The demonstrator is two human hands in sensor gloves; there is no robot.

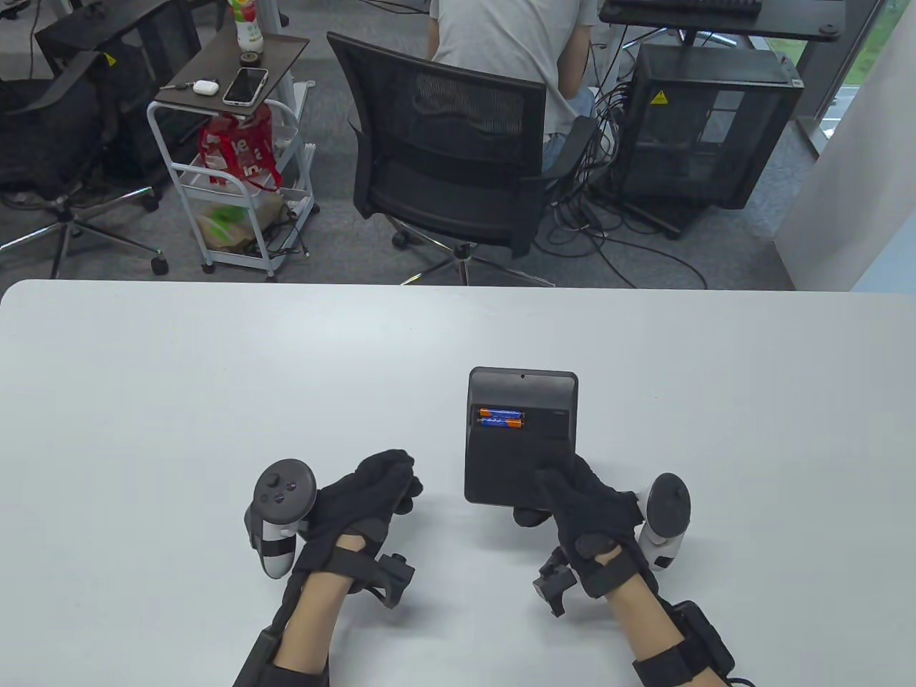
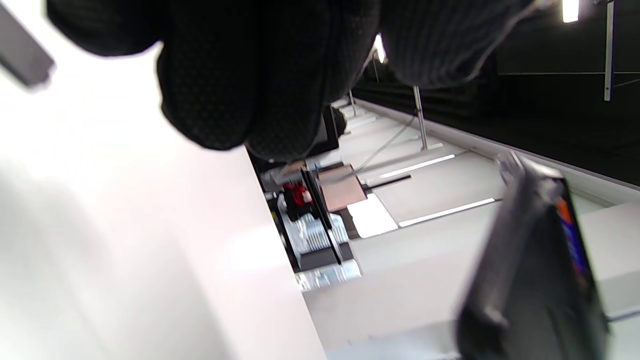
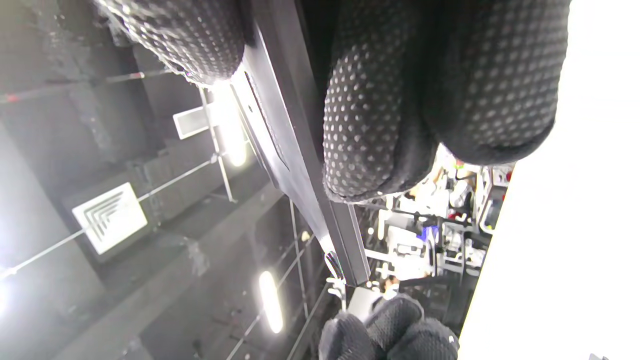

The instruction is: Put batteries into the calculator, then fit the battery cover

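Note:
The black calculator (image 1: pixel 520 444) lies face down on the white table (image 1: pixel 215 401), its back up. Two orange-and-blue batteries (image 1: pixel 502 418) sit side by side in the open compartment. No battery cover shows in any view. My right hand (image 1: pixel 544 497) grips the calculator's near right corner, thumb on the back and fingers under the edge. The right wrist view shows its fingers (image 3: pixel 370 110) on the thin edge of the calculator (image 3: pixel 295 165). My left hand (image 1: pixel 401 479) is curled into a fist on the table just left of the calculator (image 2: pixel 530 290). What it may hold is hidden.
The table's far edge (image 1: pixel 458 286) runs across the middle of the table view. Beyond it stand an office chair (image 1: pixel 458 157) with a seated person, a white cart (image 1: pixel 236 164) and a computer tower (image 1: pixel 705 129).

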